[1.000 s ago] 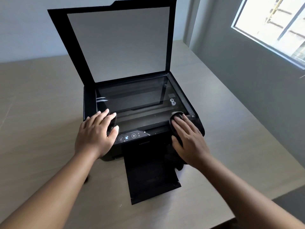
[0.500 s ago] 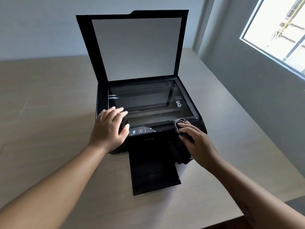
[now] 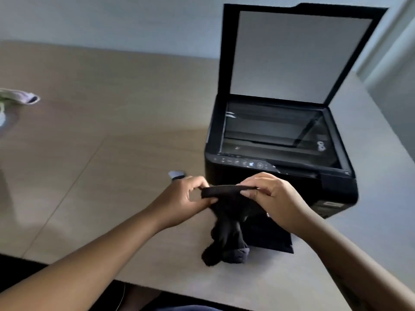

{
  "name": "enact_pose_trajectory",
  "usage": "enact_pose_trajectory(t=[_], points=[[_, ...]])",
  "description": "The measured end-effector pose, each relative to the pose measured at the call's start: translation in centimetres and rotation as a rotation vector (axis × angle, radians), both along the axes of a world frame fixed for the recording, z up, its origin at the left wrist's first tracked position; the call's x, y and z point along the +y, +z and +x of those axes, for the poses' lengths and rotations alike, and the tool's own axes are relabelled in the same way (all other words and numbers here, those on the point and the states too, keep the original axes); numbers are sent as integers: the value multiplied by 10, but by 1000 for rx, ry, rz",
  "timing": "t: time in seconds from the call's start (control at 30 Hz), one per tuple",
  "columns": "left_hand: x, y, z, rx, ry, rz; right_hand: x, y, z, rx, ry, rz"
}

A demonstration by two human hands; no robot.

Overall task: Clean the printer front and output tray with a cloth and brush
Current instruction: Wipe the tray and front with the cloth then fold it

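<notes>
Moved: left hand (image 3: 186,196), right hand (image 3: 274,196) off printer (image 3: 336,189), cloth (image 3: 226,221) lifted.
Fingers (image 3: 249,181): both hands pinch its top edge.
Cloth: likely light, limp; grip hem.

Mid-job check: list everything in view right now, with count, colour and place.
printer: one, black, on the table, right of centre
scanner lid: one, black frame with grey inside, raised at the printer's back
output tray: one, black, extended from the printer front, partly behind the cloth
cloth: one, black, hanging in front of the printer, lower end bunched on the table
small object: one, pale bluish, on the table behind the left hand; too blurred to identify
pale item: one, whitish, far left; blurred
table: one, light wood
left hand: pinches the cloth's top edge
right hand: pinches the same edge
</notes>
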State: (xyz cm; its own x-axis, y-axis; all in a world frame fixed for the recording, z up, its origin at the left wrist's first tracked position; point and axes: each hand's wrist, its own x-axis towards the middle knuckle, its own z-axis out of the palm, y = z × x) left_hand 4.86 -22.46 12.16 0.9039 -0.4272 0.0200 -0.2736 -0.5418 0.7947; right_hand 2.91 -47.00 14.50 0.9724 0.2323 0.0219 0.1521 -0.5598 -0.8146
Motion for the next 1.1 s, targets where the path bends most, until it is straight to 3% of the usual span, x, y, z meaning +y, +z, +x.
enact_pose_trajectory(t=[0.17, 0.37, 0.5, 0.57, 0.63, 0.67, 0.73, 0.8, 0.83, 0.9, 1.0, 1.1], points=[[87, 16, -18, 148, 286, 44, 91, 10, 31, -15, 99, -80], [208, 41, -26, -88, 548, 281, 185, 50, 76, -144, 214, -57], [248, 56, -41, -233, 705, 196, 216, 53, 93, -365, 243, 9], [261, 43, -51, -168, 703, 172, 221, 34, 92, -447, 314, -51], [270, 14, -66, 12, 620, 191, 218, -4, 85, -455, 440, -220], [273, -4, -74, 125, 532, 227, 216, -25, 79, -361, 530, -356], [273, -38, -89, 395, 340, 318, 209, -57, 64, 13, 742, -675], [273, -63, -97, 600, 220, 368, 209, -76, 53, 423, 870, -750], [274, -71, -97, 649, 223, 343, 212, -81, 52, 541, 873, -724], [279, -85, -89, 612, 336, 255, 223, -94, 59, 502, 797, -601], [286, -105, -64, 413, 649, 118, 245, -117, 74, 220, 296, -393], [280, -123, -47, 215, 816, 204, 251, -130, 66, 175, -151, -480]])
